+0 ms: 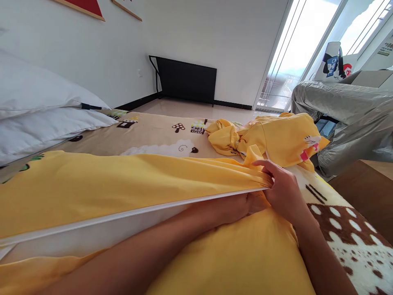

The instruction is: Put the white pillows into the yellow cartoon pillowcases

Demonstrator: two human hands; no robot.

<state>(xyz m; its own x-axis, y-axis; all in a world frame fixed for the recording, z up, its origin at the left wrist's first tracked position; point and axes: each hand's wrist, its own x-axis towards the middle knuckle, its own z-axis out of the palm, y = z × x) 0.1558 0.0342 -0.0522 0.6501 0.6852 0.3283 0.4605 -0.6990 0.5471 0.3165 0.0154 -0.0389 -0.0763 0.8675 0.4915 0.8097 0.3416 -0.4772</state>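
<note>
Both hands meet at the far corner of a yellow duvet cover [123,184], where its open edge runs along the bed. In the right hand [284,192], the grip is closed on the gathered, pleated fabric of the cover's upper layer – thumb below, fingers curled on top – pinching it at the corner. The left hand [242,207] reaches under that same layer, its forearm lying across the lower yellow layer; the fingers are tucked beneath the fabric, so whether that grip is closed or open cannot be told. Between the two yellow layers shows a white inner quilt [101,231], its thin edge drawn as a straight line from the left border toward the hands. Just beyond the right hand, more of the yellow cloth lies in a crumpled heap [270,137] with a small cartoon print. Underneath everything spreads a beige bedsheet [153,131] printed with sheep and mushrooms. Two white pillows [37,106] are stacked at the left. Past the bed – a black panel [187,80] against the wall, and a grey-covered piece of furniture [350,114] by the window.
</note>
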